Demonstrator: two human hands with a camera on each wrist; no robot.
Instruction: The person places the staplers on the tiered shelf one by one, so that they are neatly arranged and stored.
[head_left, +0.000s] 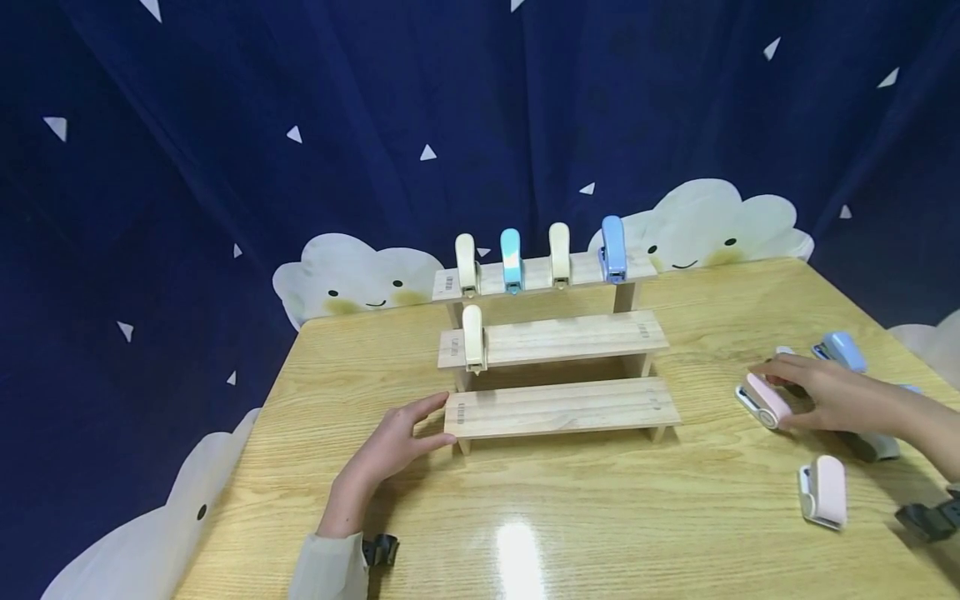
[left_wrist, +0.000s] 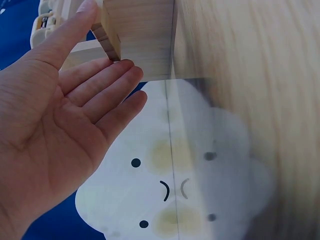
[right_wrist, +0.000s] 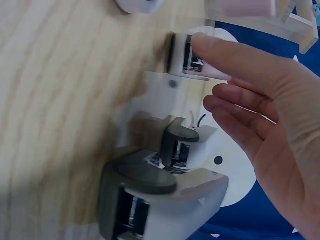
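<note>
My left hand (head_left: 402, 437) is at the left end of the bottom shelf of a wooden rack (head_left: 562, 408). Its long fingers lie fairly straight beside the end board (left_wrist: 112, 30), and the thumb is up at the board's edge. Over at the right, my right hand (head_left: 825, 396) reaches in among several small staplers, palm down. A pink stapler (head_left: 765, 402) is right by the thumb. In the right wrist view the thumb tip overlaps a pale stapler (right_wrist: 215, 67), with loosely bent fingers close by it.
On the rack's top shelf (head_left: 491, 275) stand two cream staplers (head_left: 559, 254), a turquoise one (head_left: 512, 260) and a blue one (head_left: 613, 248). Another cream stapler (head_left: 473, 337) is on the middle shelf. Near the right hand lie a blue stapler (head_left: 842, 350) and a second pink one (head_left: 825, 492).
</note>
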